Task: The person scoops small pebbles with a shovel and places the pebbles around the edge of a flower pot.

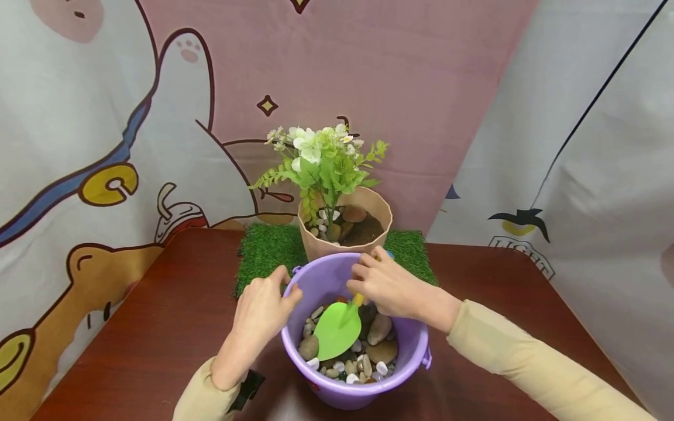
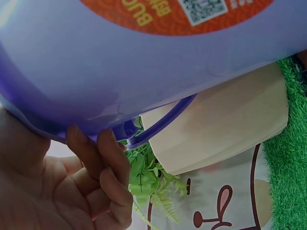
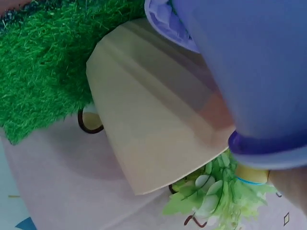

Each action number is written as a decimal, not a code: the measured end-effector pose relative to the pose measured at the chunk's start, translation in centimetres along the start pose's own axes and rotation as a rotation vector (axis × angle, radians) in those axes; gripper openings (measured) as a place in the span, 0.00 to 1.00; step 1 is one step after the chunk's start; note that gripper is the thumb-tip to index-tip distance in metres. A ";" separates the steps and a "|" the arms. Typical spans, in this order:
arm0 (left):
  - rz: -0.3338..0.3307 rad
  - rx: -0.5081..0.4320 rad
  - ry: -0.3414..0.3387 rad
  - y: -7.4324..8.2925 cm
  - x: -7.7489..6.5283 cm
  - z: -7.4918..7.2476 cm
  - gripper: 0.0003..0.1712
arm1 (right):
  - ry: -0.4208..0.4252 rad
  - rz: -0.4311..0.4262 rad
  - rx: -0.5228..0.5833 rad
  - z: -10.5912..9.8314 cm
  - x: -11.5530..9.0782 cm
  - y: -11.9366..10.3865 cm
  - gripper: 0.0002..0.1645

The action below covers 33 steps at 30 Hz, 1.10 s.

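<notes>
A purple bucket [image 1: 416, 336] holds pebbles and stones [image 1: 367, 365] of several sizes. My left hand [image 1: 263, 304] grips the bucket's left rim, thumb over the inside and bent fingers [image 2: 111, 158] outside, close to the handle joint. With my right hand [image 1: 387, 283] I hold the yellow handle of a toy shovel [image 1: 337, 330]. Its light green blade points down to the left over the stones inside the bucket. In the right wrist view that hand is mostly hidden behind the bucket's rim, with the yellow handle end [image 3: 252, 175] showing beside it.
Just behind the bucket stands a beige flowerpot [image 1: 344, 248] with soil, stones and a white-flowered plant [image 1: 321, 158]. The pot is on a square of artificial grass [image 1: 268, 245] on the brown table [image 1: 174, 304]. A printed cloth [image 1: 411, 88] hangs behind the table.
</notes>
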<state>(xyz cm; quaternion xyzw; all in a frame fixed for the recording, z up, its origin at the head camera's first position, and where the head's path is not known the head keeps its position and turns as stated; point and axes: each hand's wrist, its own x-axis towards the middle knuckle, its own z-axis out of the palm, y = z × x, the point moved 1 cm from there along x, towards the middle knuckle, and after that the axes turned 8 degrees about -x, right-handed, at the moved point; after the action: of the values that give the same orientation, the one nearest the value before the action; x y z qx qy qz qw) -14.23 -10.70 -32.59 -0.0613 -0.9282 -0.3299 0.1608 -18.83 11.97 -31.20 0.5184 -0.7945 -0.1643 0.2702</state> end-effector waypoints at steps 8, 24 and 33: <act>-0.003 -0.008 -0.009 0.0 -0.1 0.0 0.05 | 0.015 -0.003 -0.012 0.3 0.1 -1.0 0.16; 0.014 -0.010 0.011 0.0 0.0 0.0 0.05 | 0.072 0.076 0.159 -0.3 -0.9 1.4 0.18; -0.003 -0.006 -0.002 -0.1 0.0 -0.1 0.05 | 0.104 0.162 0.202 -0.8 -1.5 3.2 0.18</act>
<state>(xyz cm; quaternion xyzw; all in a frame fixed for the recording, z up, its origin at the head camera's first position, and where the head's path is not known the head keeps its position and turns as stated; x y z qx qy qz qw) -14.23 -10.80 -32.58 -0.0609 -0.9274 -0.3328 0.1595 -20.19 14.63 -29.23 0.4850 -0.8312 -0.0338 0.2698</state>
